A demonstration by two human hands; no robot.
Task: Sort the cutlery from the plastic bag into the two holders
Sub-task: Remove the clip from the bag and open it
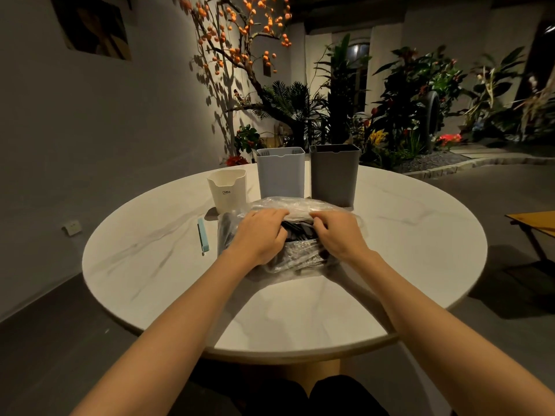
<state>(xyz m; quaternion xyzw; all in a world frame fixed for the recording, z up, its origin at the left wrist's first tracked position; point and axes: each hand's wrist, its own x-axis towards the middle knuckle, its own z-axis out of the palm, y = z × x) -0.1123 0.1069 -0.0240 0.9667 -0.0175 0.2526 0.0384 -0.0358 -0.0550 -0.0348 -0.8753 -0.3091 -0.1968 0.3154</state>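
Note:
A clear plastic bag (300, 259) of dark cutlery (300, 229) lies in the middle of the round white table (420, 235). My left hand (261, 235) grips the bag's left side at its opening. My right hand (336, 235) pinches the plastic on the right side of the opening, fingers curled. Behind the bag stand two tall holders: a light blue holder (280, 174) on the left with a few dark handles showing at its rim, and a dark grey holder (335, 175) on the right.
A small cream cup (228, 190) marked CRBW stands left of the blue holder. A light blue clip (202, 235) lies on the table left of the bag. A wooden stool (534, 226) is off the right edge. Plants line the back.

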